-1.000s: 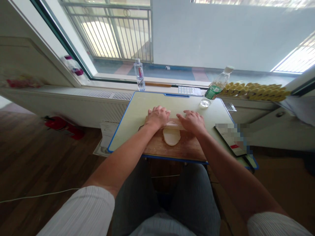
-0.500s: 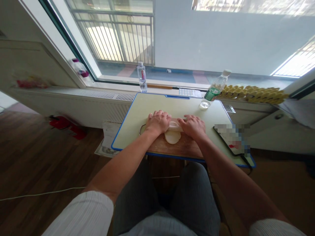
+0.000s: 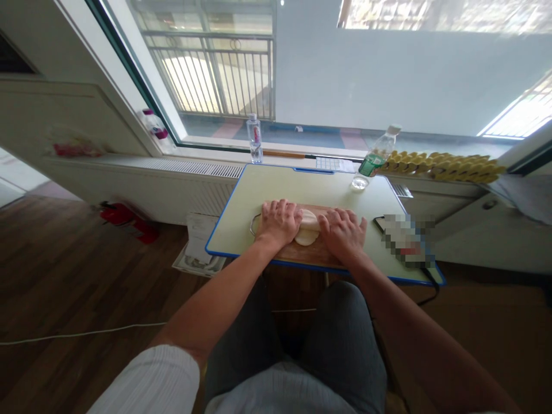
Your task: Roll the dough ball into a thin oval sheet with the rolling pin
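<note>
A pale rolling pin (image 3: 310,222) lies across a thin, round piece of dough (image 3: 306,238), which shows on both the far and near side of it. My left hand (image 3: 279,222) presses on the pin's left end, and my right hand (image 3: 344,231) presses on its right end. Both hands cover the pin's ends with fingers curled over them. Beneath the dough is a wooden cutting board (image 3: 317,253) with a metal handle (image 3: 252,224) at its left. The board rests near the front edge of a small, pale table with a blue rim (image 3: 233,214).
A green-labelled bottle (image 3: 371,163) stands at the table's back right. To the right lies a dark-edged flat device (image 3: 405,241), partly blurred out, with a cable. Another clear bottle (image 3: 255,141) is on the windowsill. A red fire extinguisher (image 3: 129,221) lies on the floor at left.
The rolling pin has come nearer to me over the dough, so less dough shows on its near side. Both hands remain on it. The camera view has shifted slightly.
</note>
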Demonstrator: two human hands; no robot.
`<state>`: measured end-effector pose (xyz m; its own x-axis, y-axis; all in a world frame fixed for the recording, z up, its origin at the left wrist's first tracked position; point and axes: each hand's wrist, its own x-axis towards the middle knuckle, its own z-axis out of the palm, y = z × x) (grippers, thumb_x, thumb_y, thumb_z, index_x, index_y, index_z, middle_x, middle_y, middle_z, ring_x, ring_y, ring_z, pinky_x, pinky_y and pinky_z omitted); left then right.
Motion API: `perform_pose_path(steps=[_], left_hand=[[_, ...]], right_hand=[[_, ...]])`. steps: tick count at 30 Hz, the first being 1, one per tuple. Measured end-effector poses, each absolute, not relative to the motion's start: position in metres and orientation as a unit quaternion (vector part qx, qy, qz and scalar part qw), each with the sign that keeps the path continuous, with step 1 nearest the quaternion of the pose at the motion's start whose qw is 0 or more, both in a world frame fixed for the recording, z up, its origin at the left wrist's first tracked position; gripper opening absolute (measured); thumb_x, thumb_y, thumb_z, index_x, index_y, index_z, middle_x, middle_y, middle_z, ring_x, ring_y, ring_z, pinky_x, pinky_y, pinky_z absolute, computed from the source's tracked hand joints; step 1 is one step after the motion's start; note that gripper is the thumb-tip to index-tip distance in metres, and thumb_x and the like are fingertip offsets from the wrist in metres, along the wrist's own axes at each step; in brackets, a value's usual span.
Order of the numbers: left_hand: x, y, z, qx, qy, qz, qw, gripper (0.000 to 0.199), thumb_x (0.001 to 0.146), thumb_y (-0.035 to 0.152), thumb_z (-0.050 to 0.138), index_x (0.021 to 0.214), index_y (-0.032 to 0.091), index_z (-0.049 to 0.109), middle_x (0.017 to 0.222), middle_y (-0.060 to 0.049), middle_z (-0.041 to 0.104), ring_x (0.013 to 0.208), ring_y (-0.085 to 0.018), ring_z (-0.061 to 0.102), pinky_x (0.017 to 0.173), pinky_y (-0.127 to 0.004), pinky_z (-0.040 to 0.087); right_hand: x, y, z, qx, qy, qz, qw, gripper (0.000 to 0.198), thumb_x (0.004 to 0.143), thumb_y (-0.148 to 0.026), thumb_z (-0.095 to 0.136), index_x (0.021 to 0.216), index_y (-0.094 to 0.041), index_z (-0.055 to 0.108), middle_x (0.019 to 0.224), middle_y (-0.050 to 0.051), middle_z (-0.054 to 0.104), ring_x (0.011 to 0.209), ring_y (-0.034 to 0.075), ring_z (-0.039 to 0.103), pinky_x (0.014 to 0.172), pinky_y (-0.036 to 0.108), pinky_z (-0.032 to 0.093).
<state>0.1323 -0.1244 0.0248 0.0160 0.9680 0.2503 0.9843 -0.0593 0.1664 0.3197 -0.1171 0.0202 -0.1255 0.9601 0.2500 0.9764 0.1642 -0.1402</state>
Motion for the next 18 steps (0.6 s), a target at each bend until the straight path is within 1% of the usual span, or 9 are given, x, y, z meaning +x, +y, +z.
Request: perform_pose_path(steps=[2,4,10,13,15,18], left_hand=[[0.132,-0.129,0.024,-0.711,-0.687,-0.146,0.027,0.046,0.113,0.051,0.035,0.133,0.029,0.07,0.144,-0.011,0.068,0.134,-0.034,0.055,0.12,-0.053,0.033],[0.131,-0.129,0.023,-0.712,-0.685,-0.15,0.032,0.046,0.113,0.052,0.035,0.132,0.029,0.07,0.144,-0.011,0.068,0.133,-0.034,0.055,0.119,-0.053,0.034],[0.129,-0.104,0.018,-0.712,-0.684,-0.157,0.025,0.042,0.112,0.05,0.039,0.127,0.027,0.072,0.138,-0.011,0.07,0.129,-0.032,0.058,0.114,-0.052,0.039],[0.126,-0.083,0.019,-0.715,-0.685,-0.143,0.002,0.043,0.112,0.049,0.039,0.129,0.027,0.072,0.142,-0.011,0.069,0.132,-0.032,0.058,0.115,-0.053,0.039],[0.124,-0.068,0.02,-0.715,-0.687,-0.128,-0.021,0.044,0.112,0.049,0.038,0.132,0.029,0.071,0.147,-0.011,0.067,0.135,-0.032,0.057,0.117,-0.055,0.039],[0.121,-0.048,0.023,-0.716,-0.688,-0.107,-0.054,0.046,0.112,0.051,0.035,0.136,0.032,0.069,0.151,-0.01,0.064,0.138,-0.032,0.056,0.118,-0.057,0.041]], right_hand=[[0.321,-0.122,0.019,-0.647,-0.748,-0.027,0.147,0.054,0.113,-0.052,0.03,0.139,-0.024,0.069,0.158,0.012,0.062,0.147,0.034,0.044,0.127,0.061,0.022],[0.321,-0.123,0.019,-0.649,-0.746,-0.022,0.146,0.054,0.113,-0.052,0.031,0.14,-0.024,0.068,0.159,0.012,0.062,0.148,0.035,0.044,0.127,0.062,0.023],[0.318,-0.104,0.025,-0.651,-0.749,-0.017,0.12,0.052,0.112,-0.048,0.033,0.132,-0.023,0.074,0.146,0.014,0.07,0.138,0.036,0.052,0.122,0.063,0.031],[0.318,-0.084,0.028,-0.657,-0.745,0.001,0.119,0.053,0.11,-0.048,0.038,0.144,-0.024,0.07,0.151,0.012,0.068,0.141,0.035,0.051,0.123,0.061,0.033],[0.318,-0.068,0.029,-0.661,-0.742,0.019,0.113,0.057,0.107,-0.052,0.041,0.151,-0.026,0.065,0.158,0.01,0.063,0.144,0.035,0.049,0.123,0.059,0.034],[0.318,-0.041,0.029,-0.665,-0.739,0.05,0.096,0.063,0.104,-0.06,0.044,0.155,-0.027,0.063,0.163,0.009,0.059,0.147,0.036,0.048,0.125,0.059,0.034]])
